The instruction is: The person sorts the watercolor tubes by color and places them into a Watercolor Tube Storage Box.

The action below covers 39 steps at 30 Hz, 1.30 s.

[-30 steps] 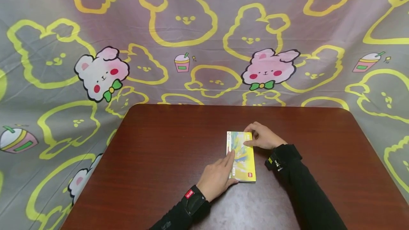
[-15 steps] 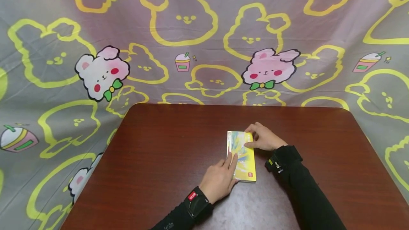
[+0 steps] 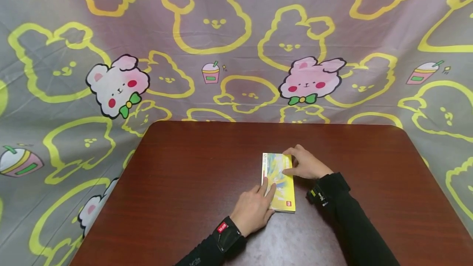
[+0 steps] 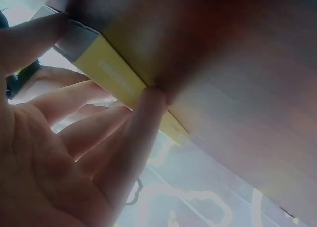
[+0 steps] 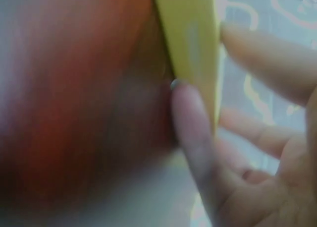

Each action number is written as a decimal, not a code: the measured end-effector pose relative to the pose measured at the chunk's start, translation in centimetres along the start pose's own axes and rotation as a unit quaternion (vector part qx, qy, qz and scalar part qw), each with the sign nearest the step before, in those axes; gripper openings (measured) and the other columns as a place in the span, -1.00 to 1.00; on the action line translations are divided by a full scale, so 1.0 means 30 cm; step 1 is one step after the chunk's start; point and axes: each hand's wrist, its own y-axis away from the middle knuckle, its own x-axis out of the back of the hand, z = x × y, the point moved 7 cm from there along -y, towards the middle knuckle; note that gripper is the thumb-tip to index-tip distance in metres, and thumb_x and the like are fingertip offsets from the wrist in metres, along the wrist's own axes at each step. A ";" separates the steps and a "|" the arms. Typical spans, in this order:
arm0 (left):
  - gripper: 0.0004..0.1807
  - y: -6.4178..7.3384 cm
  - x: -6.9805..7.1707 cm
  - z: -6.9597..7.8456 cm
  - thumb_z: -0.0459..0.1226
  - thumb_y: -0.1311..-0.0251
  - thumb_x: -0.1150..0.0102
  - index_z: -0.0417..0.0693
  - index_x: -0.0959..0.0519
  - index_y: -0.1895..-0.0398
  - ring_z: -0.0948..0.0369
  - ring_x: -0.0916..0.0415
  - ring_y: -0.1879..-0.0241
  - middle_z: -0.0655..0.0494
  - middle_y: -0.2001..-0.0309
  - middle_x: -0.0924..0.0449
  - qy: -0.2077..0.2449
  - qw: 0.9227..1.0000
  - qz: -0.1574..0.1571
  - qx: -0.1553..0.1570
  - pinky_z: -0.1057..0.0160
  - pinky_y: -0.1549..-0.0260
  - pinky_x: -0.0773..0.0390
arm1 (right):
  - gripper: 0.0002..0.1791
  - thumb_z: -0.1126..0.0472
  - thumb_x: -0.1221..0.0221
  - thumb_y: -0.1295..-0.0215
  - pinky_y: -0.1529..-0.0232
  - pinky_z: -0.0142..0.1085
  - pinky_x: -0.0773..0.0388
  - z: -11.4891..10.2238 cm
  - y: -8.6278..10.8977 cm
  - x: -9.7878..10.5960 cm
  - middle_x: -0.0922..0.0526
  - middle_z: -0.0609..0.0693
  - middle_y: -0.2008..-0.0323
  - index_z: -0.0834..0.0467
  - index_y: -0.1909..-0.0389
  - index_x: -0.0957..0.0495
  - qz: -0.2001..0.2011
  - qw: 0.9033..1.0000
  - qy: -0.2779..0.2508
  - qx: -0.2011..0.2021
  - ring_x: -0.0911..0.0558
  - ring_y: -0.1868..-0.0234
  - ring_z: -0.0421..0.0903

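Observation:
A flat yellow box (image 3: pixel 286 192) with a blue, white and yellow printed cover lies on the table, its long side pointing away from me. My left hand (image 3: pixel 253 208) touches its left side, fingers nearly straight, two of them reaching over the cover. In the left wrist view the thumb is at the box's grey end face (image 4: pixel 77 42), and one fingertip touches the long yellow side. My right hand (image 3: pixel 308 163) grips the far right part with bent fingers. The right wrist view shows a digit (image 5: pixel 190 113) against the box's yellow side and others around the edge.
The box rests on a reddish-brown wooden table (image 3: pixel 199 167) with rounded far corners. A grey and pink curtain (image 3: pixel 236 65) printed with yellow outlined animals hangs behind and to the sides. Dark cuffs with strapped-on wrist gear (image 3: pixel 225 233) cover both wrists.
My left hand has shifted slightly right, and its fingers have spread over the cover. The right thumb has slid a little toward me along the right edge. The box stays nearly in place.

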 end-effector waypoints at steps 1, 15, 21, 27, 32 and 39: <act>-0.25 0.000 -0.001 -0.001 0.11 -0.18 -0.22 -0.03 -0.38 -0.38 0.08 -0.53 -0.06 -0.18 -0.32 -0.43 0.002 1.000 -0.002 0.000 0.17 0.37 -0.68 | -0.24 0.01 -0.44 -0.04 0.29 -0.27 -0.54 -0.005 0.008 -0.004 -0.42 0.11 0.10 0.19 -0.25 -0.43 0.001 1.000 0.003 -0.003 -0.47 0.29 -0.07; -0.21 -0.002 -0.018 -0.063 0.10 -0.13 -0.29 0.08 -0.33 -0.43 0.06 -0.46 -0.18 -0.08 -0.39 -0.36 0.097 0.994 -0.035 -0.020 0.05 0.07 -0.66 | -0.04 -0.02 -0.37 -0.13 0.19 -0.14 -0.59 -0.093 0.185 -0.065 -0.55 0.25 -0.05 0.34 -0.43 -0.18 0.021 0.997 0.057 -0.048 -0.55 0.18 -0.02; -0.10 -0.010 -0.007 -0.131 0.00 -0.02 -0.44 0.04 -0.28 -0.45 0.11 -0.30 -0.32 -0.02 -0.42 -0.32 0.226 0.972 -0.060 -0.026 -0.04 -0.18 -0.50 | 0.12 -0.25 -0.31 -0.11 -0.12 0.14 -0.51 -0.166 0.227 -0.108 -0.44 0.40 -0.25 0.34 -0.48 -0.06 0.028 0.993 0.105 -0.038 -0.47 -0.19 0.25; -0.08 -0.012 0.001 -0.137 -0.10 0.01 -0.47 -0.05 -0.27 -0.45 0.20 -0.40 -0.23 -0.03 -0.40 -0.36 0.262 0.963 -0.052 -0.040 0.01 -0.17 -0.51 | 0.42 -0.54 -0.29 0.19 -0.06 0.15 -0.52 -0.209 0.222 -0.152 -0.26 0.43 -0.38 0.25 -0.53 0.06 0.052 0.986 0.157 -0.023 -0.36 -0.23 0.34; -0.13 -0.011 -0.012 -0.131 -0.19 -0.07 -0.43 -0.05 -0.24 -0.46 0.37 -0.56 0.07 0.04 -0.33 -0.44 0.285 0.956 -0.059 -0.046 0.19 -0.03 -0.59 | 0.45 -0.45 -0.40 0.26 -0.11 0.11 -0.49 -0.219 0.206 -0.172 -0.25 0.36 -0.40 0.24 -0.53 0.06 0.051 0.983 0.179 -0.004 -0.37 -0.21 0.26; -0.15 0.004 -0.012 -0.234 -0.11 -0.01 -0.45 0.02 -0.34 -0.42 0.07 -0.44 -0.21 -0.04 -0.41 -0.34 0.208 0.977 -0.016 0.051 -0.02 -0.03 -0.58 | 0.41 -0.15 -0.57 0.32 -0.18 0.03 -0.45 -0.195 0.195 -0.156 -0.25 0.15 -0.45 0.21 -0.53 0.03 -0.016 0.993 0.115 0.031 -0.28 -0.33 0.11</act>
